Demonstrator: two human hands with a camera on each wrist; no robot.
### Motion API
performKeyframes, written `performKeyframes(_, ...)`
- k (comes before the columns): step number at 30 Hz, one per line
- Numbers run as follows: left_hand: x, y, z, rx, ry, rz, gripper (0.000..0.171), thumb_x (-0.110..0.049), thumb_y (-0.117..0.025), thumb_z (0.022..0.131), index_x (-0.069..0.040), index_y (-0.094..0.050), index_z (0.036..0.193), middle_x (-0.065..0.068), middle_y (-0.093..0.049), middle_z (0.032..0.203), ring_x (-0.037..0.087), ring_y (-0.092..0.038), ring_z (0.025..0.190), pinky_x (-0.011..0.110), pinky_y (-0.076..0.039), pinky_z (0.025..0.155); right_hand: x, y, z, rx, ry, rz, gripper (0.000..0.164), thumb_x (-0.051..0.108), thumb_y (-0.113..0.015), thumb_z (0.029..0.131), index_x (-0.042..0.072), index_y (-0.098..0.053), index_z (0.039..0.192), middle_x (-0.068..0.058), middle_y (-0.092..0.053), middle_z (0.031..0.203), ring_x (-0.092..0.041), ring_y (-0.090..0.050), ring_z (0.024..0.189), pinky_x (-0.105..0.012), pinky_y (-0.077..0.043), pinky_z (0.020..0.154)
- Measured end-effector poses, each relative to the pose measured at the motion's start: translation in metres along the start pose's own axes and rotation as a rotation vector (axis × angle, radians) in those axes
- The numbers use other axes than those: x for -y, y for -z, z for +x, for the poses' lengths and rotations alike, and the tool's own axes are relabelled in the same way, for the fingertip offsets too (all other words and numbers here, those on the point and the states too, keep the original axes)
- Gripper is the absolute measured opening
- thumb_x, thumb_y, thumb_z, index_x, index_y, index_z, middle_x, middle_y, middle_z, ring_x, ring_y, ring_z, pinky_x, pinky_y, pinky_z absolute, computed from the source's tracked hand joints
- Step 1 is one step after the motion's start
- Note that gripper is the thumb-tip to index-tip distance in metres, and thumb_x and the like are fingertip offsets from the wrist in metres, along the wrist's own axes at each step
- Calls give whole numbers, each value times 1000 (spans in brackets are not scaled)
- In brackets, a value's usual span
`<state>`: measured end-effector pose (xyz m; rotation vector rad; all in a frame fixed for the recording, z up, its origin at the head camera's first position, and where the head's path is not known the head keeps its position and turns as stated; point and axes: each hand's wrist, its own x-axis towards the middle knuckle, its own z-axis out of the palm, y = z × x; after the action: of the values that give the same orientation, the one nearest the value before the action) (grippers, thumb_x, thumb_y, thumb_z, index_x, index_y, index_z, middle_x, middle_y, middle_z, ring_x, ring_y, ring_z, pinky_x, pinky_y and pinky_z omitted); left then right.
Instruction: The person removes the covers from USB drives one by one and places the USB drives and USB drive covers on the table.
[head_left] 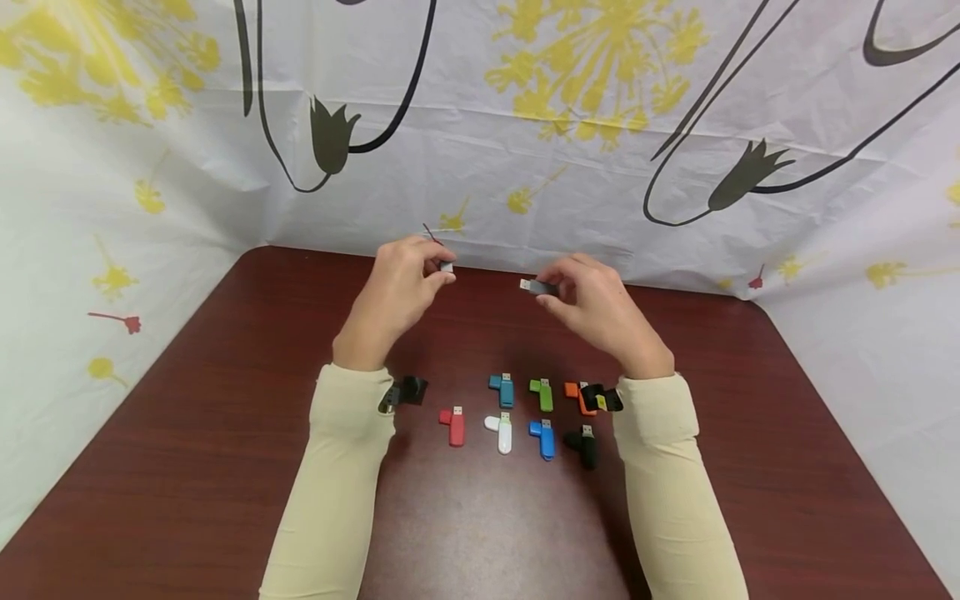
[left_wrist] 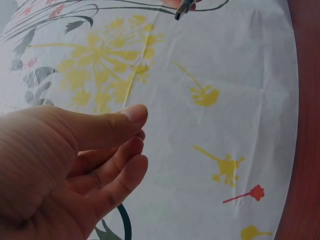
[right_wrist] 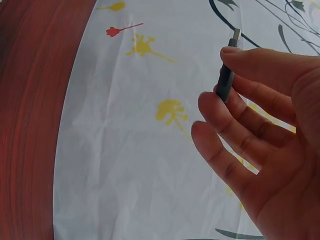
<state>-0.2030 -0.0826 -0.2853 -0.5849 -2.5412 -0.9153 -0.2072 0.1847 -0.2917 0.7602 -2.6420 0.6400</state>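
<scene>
My left hand (head_left: 397, 287) is raised over the far part of the table, pinching a small grey cap (head_left: 446, 267) between thumb and fingertips. In the left wrist view the fingers of that hand (left_wrist: 95, 155) hide the cap. Across from it, my right hand (head_left: 596, 304) pinches a dark grey USB flash drive (head_left: 540, 287) by its body. The bare metal plug (right_wrist: 237, 34) sticks out past the thumb, and in the head view it points left towards the left hand. A gap separates the drive from the cap.
Several uncapped USB drives lie in two rows, caps beside them: teal (head_left: 507, 392), green (head_left: 546, 396), orange (head_left: 587, 404), red (head_left: 457, 428), white (head_left: 505, 435), blue (head_left: 547, 442) and black (head_left: 588, 450). Patterned white cloth (head_left: 487, 200) walls the dark red table (head_left: 225, 400).
</scene>
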Motion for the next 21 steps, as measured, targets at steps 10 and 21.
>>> performKeyframes(10, -4, -3, 3, -19, -50, -30, 24, -13, -74, 84, -4, -74, 107, 13, -71, 98, 20, -60, 79, 37, -55, 73, 14, -6, 5, 62, -98, 85, 26, 21, -71, 87, 9, -61, 108, -6, -65, 98, -16, -60, 83, -40, -55, 74)
performKeyframes(21, -11, -8, 3, -19, -98, -59, 24, -13, -74, 85, -4, -74, 106, 12, -70, 102, 18, -60, 79, 35, -55, 71, 36, -37, 9, 199, -66, 29, 14, 26, -58, 92, 15, -50, 95, -2, -56, 76, -16, -51, 60, -33, -45, 55)
